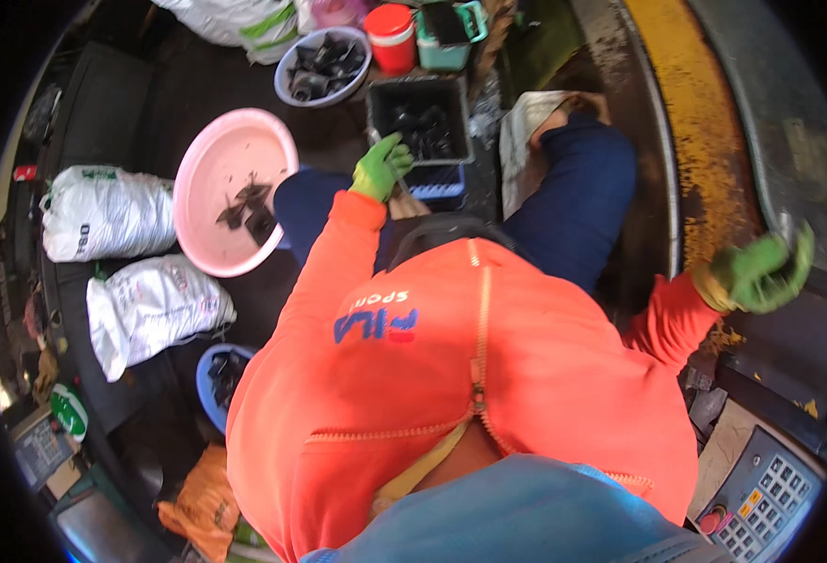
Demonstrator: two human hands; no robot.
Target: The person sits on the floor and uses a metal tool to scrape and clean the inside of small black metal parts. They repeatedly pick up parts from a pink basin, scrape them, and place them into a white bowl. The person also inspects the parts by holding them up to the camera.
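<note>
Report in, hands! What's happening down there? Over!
Left hand: gloved, beside black bin. Right hand: fingers curled, far right, grip unclear. Dark pieces: inside bin. Left knee: partly hiding pink basin.

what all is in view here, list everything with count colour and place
Pink basin: 1, pink, left
Dark pieces: several, dark, in pink basin
Pale basin: 1, bluish, holding black parts, top
Blue bowl: 1, blue, lower left
Black tray: 1, black, upper centre
Red jug: 1, red and white, top
Green container: 1, mint, top
White sacks: 3, white, two left, one top
Orange bag: 1, orange, lower left
Button panel: 1, blue-grey, lower right
Yellow strip: 1, worn yellow, upper right
Jacket: 1, orange, centre
Left fingers: count unclear, green-gloved, by black tray
Right fingers: count unclear, green-gloved, far right
</note>
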